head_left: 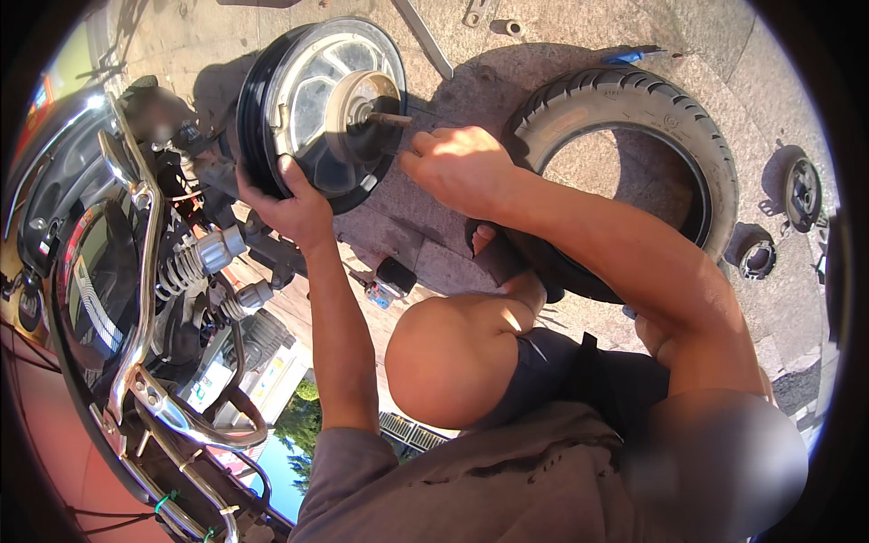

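A black wheel rim with a silver hub (pixel 312 95) stands tilted at the upper middle, without a tyre on it. Its threaded axle (pixel 392 119) points to the right. My left hand (pixel 294 206) grips the rim's lower left edge, thumb on the front face and fingers behind. Just right of the axle tip, apart from it, my right hand (pixel 460 168) is closed with the fingers curled. Whatever those fingers hold, if anything, is hidden. A worn black tyre (pixel 720 167) lies on the ground beyond my right forearm.
At left, a scooter's chrome frame (pixel 150 281) and coil-spring shock absorber (pixel 179 271) stand close to my left arm. On the paving lie a metal bar (pixel 422 38), a blue-handled tool (pixel 634 56), a small collar (pixel 514 28), a toothed ring (pixel 757 257) and a round drum part (pixel 802 195).
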Available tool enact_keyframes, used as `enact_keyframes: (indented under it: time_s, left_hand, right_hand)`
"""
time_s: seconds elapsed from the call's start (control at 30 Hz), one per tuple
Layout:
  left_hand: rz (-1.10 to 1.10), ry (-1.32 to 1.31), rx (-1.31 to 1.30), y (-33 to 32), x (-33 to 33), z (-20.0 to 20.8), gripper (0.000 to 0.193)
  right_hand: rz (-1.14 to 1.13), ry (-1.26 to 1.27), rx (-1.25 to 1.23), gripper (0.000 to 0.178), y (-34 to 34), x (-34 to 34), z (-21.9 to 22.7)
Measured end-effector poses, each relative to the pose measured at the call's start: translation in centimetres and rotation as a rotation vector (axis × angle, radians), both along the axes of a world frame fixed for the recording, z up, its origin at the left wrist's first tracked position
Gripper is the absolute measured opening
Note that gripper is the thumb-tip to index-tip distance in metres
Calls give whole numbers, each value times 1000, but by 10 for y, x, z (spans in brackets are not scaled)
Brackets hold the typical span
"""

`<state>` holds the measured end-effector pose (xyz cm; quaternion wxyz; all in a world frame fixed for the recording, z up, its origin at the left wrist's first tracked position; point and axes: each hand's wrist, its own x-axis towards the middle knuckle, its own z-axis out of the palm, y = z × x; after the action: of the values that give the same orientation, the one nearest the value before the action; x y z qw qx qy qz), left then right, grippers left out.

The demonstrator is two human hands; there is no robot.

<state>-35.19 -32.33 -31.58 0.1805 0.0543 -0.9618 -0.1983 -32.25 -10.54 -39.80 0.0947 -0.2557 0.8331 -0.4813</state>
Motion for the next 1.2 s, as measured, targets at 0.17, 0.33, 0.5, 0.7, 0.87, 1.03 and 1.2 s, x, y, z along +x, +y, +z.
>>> enact_keyframes:
  time_s: [0.17, 0.33, 0.5, 0.7, 0.87, 1.03, 1.2]
  left_hand:
    - [15, 5, -3, -2, 3, -1, 66]
    - [31, -4, 15, 3, 3, 0, 65]
    - [32, -18, -19, 5, -2, 2, 64]
    - [-16, 8, -4, -1, -2, -1, 63]
    - [18, 7, 54, 0, 7, -4, 63]
    - [9, 4, 4, -9, 9, -6, 64]
    - [-1, -6, -12, -11, 11, -3, 63]
  right_hand:
    - [80, -84, -16, 14, 10, -6, 3]
    - [73, -92, 183, 15, 3, -13, -3]
    - [8, 1, 212, 15, -1, -9, -5]
    - [130, -119, 100, 15, 2, -13, 10]
    - [12, -479, -334, 28, 10, -22, 0]
    - [-25, -1067, -604, 32, 12, -13, -3]
    - [16, -559, -188, 25, 10, -14, -5]
